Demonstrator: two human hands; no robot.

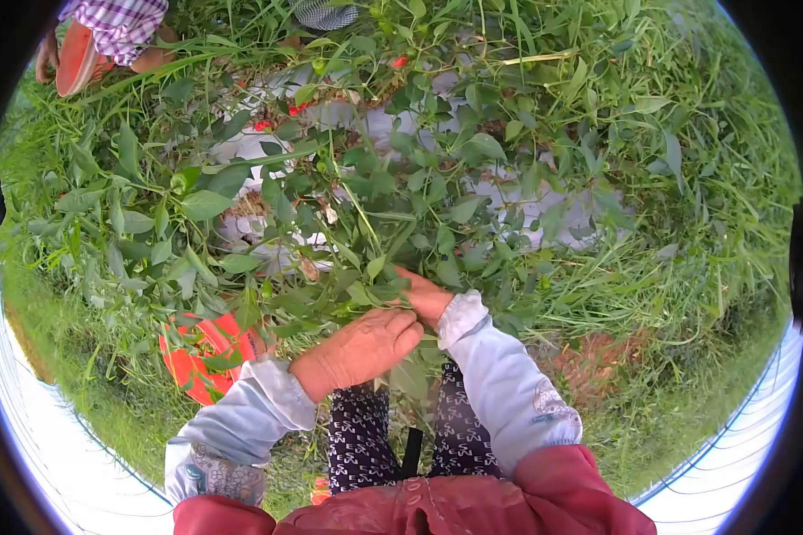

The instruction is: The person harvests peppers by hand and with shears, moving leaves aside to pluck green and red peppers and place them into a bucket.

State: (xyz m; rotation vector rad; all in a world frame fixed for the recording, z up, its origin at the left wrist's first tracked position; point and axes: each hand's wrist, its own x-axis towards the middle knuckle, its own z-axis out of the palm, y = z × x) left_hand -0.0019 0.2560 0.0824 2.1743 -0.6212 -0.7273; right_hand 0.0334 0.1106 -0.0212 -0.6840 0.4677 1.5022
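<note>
Both of my hands are low among leafy green pepper plants, in front of my legs. My left hand is closed, its fingers curled in against the foliage; whatever they hold is hidden. Just beyond it and to its right, my right hand reaches into the leaves, and its fingers are mostly covered. Small red peppers show farther off in the row, with another red pepper near the top. To the left of my left hand, a red-orange container sits partly behind leaves.
Pale plastic sheeting covers the ground under the plants. Across the row at upper left are another person's checked clothing and a red-orange container. A grey checked item lies at the top. Tall grass grows on the right.
</note>
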